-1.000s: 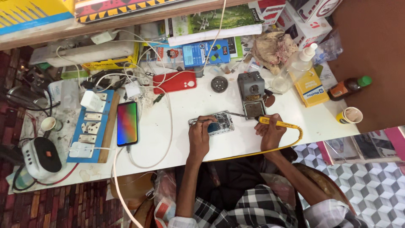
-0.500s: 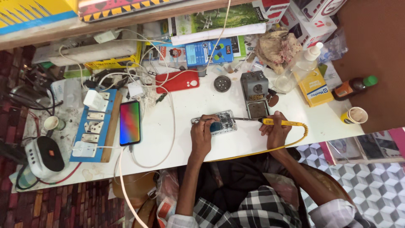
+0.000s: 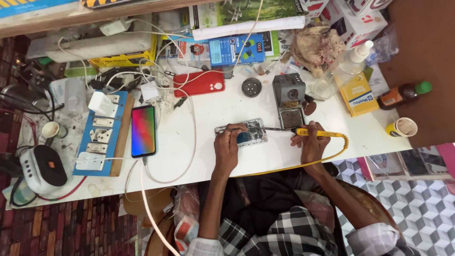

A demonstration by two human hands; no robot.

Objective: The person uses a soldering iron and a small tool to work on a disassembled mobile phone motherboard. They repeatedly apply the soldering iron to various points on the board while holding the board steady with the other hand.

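Left hand steadies an opened phone on the white table; right hand grips a yellow-handled soldering iron, tip at the phone's edge.

An opened silver phone lies mid-tabletop. A grey metal soldering stand sits behind-right. A lit glass-screened smartphone lies left.

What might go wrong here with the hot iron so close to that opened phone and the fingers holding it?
The left hand steadies the opened phone right beside the tip of the soldering iron held by the right hand, so a slip may burn fingers. The yellow cord trails along the table edge and might snag.
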